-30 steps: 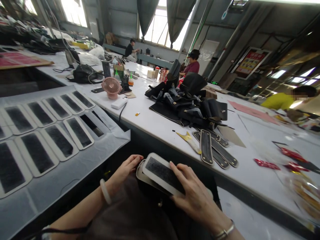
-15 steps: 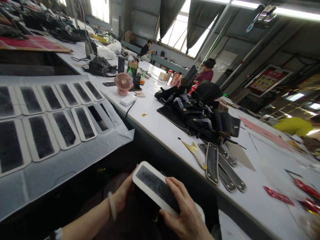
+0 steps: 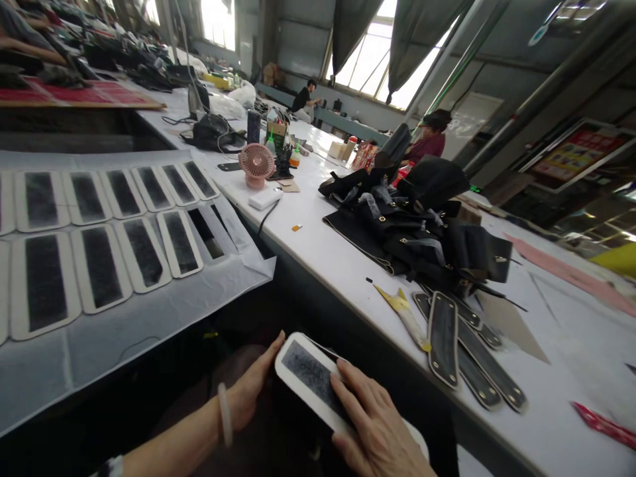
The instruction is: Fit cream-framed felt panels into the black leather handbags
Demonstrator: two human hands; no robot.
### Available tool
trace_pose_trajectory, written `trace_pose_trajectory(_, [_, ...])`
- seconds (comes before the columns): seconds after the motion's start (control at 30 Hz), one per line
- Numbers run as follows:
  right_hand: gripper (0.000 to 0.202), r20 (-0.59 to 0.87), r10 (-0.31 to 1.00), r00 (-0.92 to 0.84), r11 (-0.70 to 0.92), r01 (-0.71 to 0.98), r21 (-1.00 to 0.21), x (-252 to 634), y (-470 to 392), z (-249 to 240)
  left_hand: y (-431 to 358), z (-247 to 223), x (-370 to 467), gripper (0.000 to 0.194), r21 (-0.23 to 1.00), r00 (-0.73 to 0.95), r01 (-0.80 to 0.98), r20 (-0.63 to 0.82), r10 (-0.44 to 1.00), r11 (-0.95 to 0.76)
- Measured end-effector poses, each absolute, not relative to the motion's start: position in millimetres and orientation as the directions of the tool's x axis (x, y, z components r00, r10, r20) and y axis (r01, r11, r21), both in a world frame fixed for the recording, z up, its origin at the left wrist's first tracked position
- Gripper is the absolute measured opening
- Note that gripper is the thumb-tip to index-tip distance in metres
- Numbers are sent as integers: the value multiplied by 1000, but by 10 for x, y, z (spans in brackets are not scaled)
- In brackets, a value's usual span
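Low in front of me is a long rounded panel (image 3: 308, 364) with a white border and a dark grey middle, tilted down to the right. Dark material sits beneath it, hard to make out in the shadow. My left hand (image 3: 253, 384), a pale bangle on its wrist, holds the panel's left end with the thumb up; its other fingers are mostly hidden. Across the panel's right half lies my right hand (image 3: 372, 417), fingers over the top and thumb at the near edge, gripping its width.
Similar panels (image 3: 47, 281) lie in rows on a grey-covered table (image 3: 163, 318) at left. The white table (image 3: 318, 255) holds a pink fan (image 3: 257, 164), black bags (image 3: 397, 218), dark straps (image 3: 444, 338) and a yellow-ended tool (image 3: 402, 308). Co-workers (image 3: 430, 139) are farther back.
My right hand has slid slightly over the panel, its fingers now lying flatter on the dark middle. Panel and hands sit a little lower and further right; the view has turned left.
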State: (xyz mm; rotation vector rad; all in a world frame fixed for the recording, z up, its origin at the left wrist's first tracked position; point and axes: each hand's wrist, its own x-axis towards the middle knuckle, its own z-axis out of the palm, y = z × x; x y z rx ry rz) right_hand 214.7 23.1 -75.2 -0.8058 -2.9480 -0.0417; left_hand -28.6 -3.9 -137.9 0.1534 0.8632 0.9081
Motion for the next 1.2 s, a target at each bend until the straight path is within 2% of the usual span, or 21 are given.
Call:
trace_pose_trajectory(0.1, [51, 105, 441, -891, 885, 452, 113, 2139, 295, -700, -24, -1392, -280, 73, 423, 324, -649, -599, 732, 633])
trace_pose_trajectory(0.17, [41, 106, 462, -880, 874, 473, 112, 2098, 309, -659, -21, -1406, -280, 72, 406, 320, -664, -604, 730, 628])
trace_pose_trajectory(0.27, [31, 169, 541, -824, 838, 545, -25, 1956, 306, -597, -20, -1408, -281, 75, 368, 380, -658, -591, 712, 657])
trace_pose_trajectory(0.37, [36, 201, 596, -778, 803, 571, -170, 1742, 320, -553, -18, -1408, -275, 76, 320, 429, -668, -571, 699, 672])
trace_pose_trajectory(0.47, [49, 99, 534, -839, 841, 516, -161, 1561, 371, -569, -14, -1436, -266, 67, 321, 377, -710, -577, 724, 626])
trace_pose_trajectory(0.57, [47, -36, 488, -872, 863, 488, -132, 1507, 431, -637, -9, -1459, -260, 65, 328, 345, -705, -616, 708, 629])
trace_pose_trajectory(0.67, [46, -106, 497, -861, 851, 508, -134, 1557, 470, -688, -1, -1444, -251, 60, 336, 311, -713, -635, 707, 615])
trace_pose_trajectory(0.8, [44, -180, 484, -856, 836, 513, -192, 1608, 494, -689, 18, -1401, -235, 69, 292, 382, -699, -619, 686, 653])
trace_pose_trajectory(0.93, [45, -195, 459, -867, 846, 493, -203, 1574, 521, -693, 27, -1387, -223, 70, 254, 437, -714, -566, 699, 652])
trace_pose_trajectory(1.07, [44, -162, 503, -849, 826, 528, -198, 1525, 544, -695, 21, -1371, -226, 66, 248, 396, -731, -603, 692, 635])
trace_pose_trajectory(1.2, [44, -209, 522, -827, 766, 563, -311, 1483, 547, -679, 5, -1340, -249, 70, 254, 400, -698, -637, 659, 670])
